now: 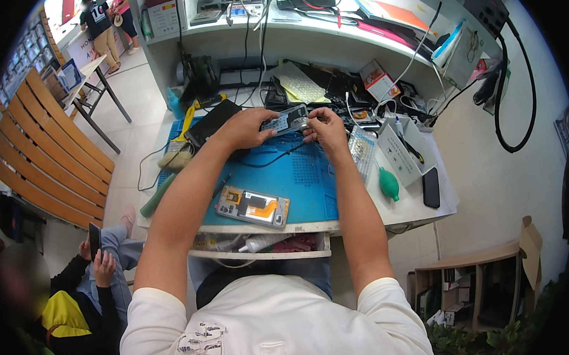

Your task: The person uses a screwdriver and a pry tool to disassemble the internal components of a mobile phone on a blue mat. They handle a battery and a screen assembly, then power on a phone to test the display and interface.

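Observation:
My left hand (248,126) grips the left end of a phone part (285,120) with metal and dark sections, held over the blue mat (278,171). My right hand (324,130) has its fingers closed at the part's right end, the thumb and forefinger pinched at its edge. A dark cable (263,164) lies on the mat below the hands. Nearer me rests an opened phone body (253,208) with an orange flex strip. A dark pad (213,118) and a yellow-handled brush (177,152) are left of my left hand.
A green air blower (389,184), dark phone (431,187) and white box (406,151) sit right. A cluttered shelf (246,30) spans the back; an open drawer (262,255) is below the mat. A seated person (69,308) holds a phone at lower left, near a slatted wooden chair (47,148).

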